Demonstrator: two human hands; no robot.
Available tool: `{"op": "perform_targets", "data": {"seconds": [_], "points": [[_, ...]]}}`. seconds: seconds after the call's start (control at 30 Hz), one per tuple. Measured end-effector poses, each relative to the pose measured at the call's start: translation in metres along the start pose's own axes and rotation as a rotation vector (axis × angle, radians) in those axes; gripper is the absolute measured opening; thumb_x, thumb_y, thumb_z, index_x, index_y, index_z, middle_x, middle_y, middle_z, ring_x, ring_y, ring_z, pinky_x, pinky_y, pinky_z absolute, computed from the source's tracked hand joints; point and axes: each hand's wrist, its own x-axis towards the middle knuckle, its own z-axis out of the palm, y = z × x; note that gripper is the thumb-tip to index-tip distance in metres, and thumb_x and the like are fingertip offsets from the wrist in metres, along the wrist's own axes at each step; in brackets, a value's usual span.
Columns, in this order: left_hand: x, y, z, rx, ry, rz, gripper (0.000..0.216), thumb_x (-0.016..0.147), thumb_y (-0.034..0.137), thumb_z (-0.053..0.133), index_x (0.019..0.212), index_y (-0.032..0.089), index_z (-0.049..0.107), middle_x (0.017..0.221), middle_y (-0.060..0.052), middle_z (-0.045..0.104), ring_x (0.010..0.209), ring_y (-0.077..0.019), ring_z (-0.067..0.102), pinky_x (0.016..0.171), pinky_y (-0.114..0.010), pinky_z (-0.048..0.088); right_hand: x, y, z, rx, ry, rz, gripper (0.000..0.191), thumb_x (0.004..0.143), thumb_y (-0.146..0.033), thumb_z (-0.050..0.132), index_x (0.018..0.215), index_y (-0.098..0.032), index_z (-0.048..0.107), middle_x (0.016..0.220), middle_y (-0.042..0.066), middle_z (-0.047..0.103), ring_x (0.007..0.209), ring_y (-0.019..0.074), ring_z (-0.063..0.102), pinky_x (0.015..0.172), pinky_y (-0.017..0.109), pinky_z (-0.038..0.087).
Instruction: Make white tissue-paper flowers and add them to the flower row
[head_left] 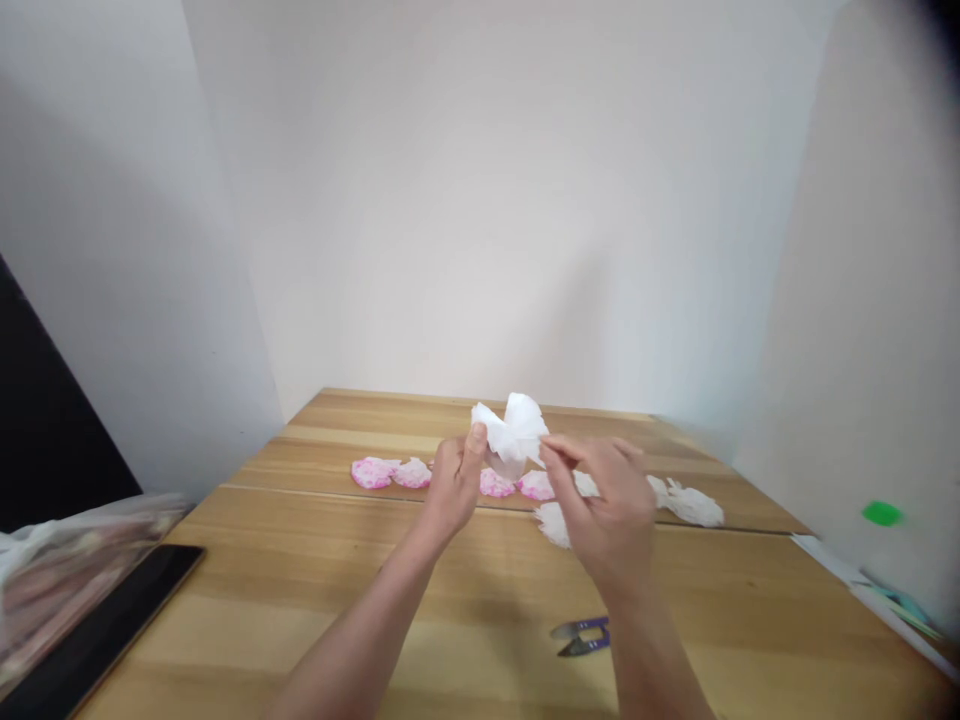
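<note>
My left hand [454,487] is raised above the wooden table [315,590] and pinches a crumpled white tissue-paper flower [511,430] between thumb and fingers. My right hand [604,505] is just to its right, thumb and forefinger pinched at the flower's right edge. Behind the hands a row of pink-and-white paper flowers [390,472] lies on the table. More white paper pieces [690,503] lie to the right, partly hidden by my right hand.
Small purple-handled thread snips [581,636] lie on the table near my right forearm. A black tablet or phone [97,630] and a clear plastic bag [52,570] sit at the left edge. White walls enclose the table. A green object [882,514] is at the right.
</note>
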Motion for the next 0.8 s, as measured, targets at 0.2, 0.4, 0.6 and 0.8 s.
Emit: {"op": "perform_targets", "data": {"seconds": [0.2,0.4,0.6,0.8], "points": [[-0.001,0.004,-0.002,0.002,-0.08,0.118,0.065,0.092,0.057,0.025,0.08,0.013,0.071,0.072,-0.006,0.068,0.07,-0.0189,0.059,0.07,-0.026,0.044,0.0,0.006,0.018,-0.015,-0.246,-0.068,0.019,0.086,-0.031,0.062,0.103,-0.023,0.063,0.096,0.003,0.07,0.088,0.0198,0.061,0.088,0.037,0.033],[-0.001,0.003,-0.003,0.04,-0.065,0.173,0.056,0.095,0.046,0.029,0.084,0.015,0.074,0.082,-0.006,0.072,0.078,-0.0188,0.063,0.074,-0.026,0.044,-0.001,0.018,0.02,0.124,-0.134,0.211,0.017,0.088,-0.031,0.055,0.081,-0.021,0.067,0.078,0.001,0.07,0.077,0.0179,0.061,0.078,0.032,0.04],[0.003,0.0,0.0,0.128,-0.067,0.182,0.036,0.091,0.036,0.045,0.08,0.016,0.073,0.072,-0.002,0.07,0.068,-0.0154,0.06,0.064,-0.024,0.04,-0.001,0.023,0.021,0.295,-0.239,0.443,0.025,0.086,-0.039,0.054,0.08,-0.02,0.069,0.078,0.002,0.07,0.075,0.0192,0.062,0.072,0.03,0.044],[0.004,0.003,0.001,0.078,-0.021,0.146,0.021,0.084,0.03,0.056,0.075,0.016,0.069,0.074,-0.002,0.07,0.07,-0.0145,0.06,0.067,-0.023,0.042,-0.003,0.02,0.021,0.324,-0.256,0.412,0.023,0.087,-0.038,0.054,0.081,-0.021,0.07,0.084,0.002,0.07,0.085,0.0202,0.062,0.079,0.031,0.043]]}}
